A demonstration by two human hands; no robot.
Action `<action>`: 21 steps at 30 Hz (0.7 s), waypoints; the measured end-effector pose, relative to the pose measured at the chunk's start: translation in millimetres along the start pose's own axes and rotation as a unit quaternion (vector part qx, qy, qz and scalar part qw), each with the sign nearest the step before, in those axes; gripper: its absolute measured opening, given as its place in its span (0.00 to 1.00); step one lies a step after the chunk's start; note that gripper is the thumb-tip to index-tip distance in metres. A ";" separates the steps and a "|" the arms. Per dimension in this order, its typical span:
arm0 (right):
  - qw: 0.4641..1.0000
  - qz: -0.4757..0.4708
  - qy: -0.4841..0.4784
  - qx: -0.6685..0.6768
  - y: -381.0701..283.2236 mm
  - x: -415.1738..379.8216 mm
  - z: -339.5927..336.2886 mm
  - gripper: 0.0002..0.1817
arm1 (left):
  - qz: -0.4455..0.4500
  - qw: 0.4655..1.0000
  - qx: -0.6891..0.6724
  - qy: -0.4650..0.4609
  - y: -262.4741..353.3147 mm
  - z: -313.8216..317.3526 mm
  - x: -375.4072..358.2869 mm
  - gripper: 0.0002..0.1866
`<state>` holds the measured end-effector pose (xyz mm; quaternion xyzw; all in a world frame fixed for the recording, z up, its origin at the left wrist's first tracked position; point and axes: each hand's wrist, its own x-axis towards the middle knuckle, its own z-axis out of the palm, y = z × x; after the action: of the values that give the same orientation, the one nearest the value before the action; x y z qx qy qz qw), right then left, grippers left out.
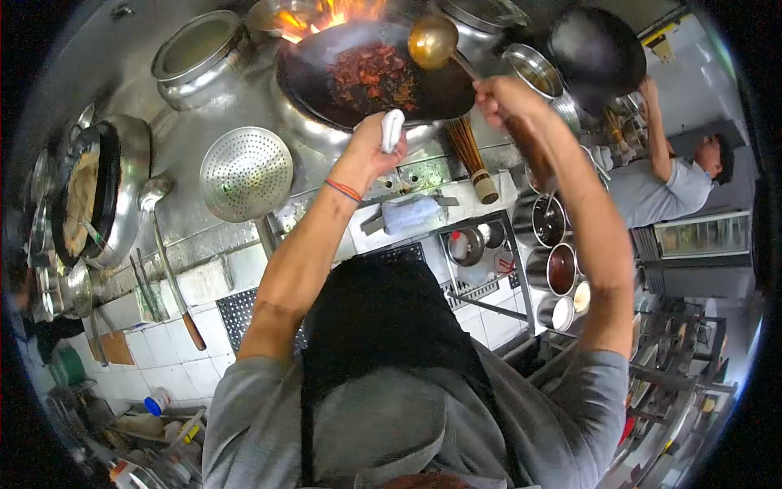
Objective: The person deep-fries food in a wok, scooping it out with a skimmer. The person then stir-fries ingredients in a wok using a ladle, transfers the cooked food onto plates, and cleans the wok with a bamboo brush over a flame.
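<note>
My left hand (376,148) is closed round a folded white cloth (393,130) at the near rim of a black wok (314,85). Browned, reddish pieces of food (375,73) lie in the wok, and flames (330,16) rise behind its far edge. My right hand (507,99) grips the handle of a ladle (432,42). The ladle's bowl is held over the wok's right side; what it contains, if anything, I cannot make out.
A perforated strainer (247,174) and a large metal pot (201,57) are left of the wok. A bamboo brush (472,159) and a folded cloth (411,213) lie near the counter edge. At right, another person (664,183) reaches to a second black wok (599,57).
</note>
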<state>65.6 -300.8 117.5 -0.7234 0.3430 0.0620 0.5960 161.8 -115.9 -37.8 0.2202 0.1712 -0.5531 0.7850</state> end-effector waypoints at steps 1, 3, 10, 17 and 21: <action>0.997 0.062 -0.047 0.022 -11.7 0.9 -7.6 0.12 | 0.042 0.997 0.053 0.025 -5.7 -5.1 2.8 0.08; 0.980 0.107 -0.102 0.136 -8.2 14.2 -16.4 0.10 | 0.117 0.977 0.178 0.036 -20.5 -23.8 3.3 0.05; 0.986 0.049 -0.015 0.159 1.9 7.8 26.4 0.08 | 0.271 0.915 0.285 0.088 -96.6 -64.4 0.6 0.03; 0.840 0.143 -0.124 0.509 46.3 -3.9 15.8 0.12 | 0.037 0.994 0.100 0.020 -46.9 -73.9 -55.5 0.05; 0.850 0.111 -0.197 0.475 65.3 -43.3 11.2 0.15 | -0.026 0.999 0.033 0.020 -48.3 -75.5 -59.8 0.06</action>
<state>-0.8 -276.0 82.4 -0.2816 0.2843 0.0980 0.9112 94.7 -42.1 -78.5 0.2529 0.1743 -0.5743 0.7588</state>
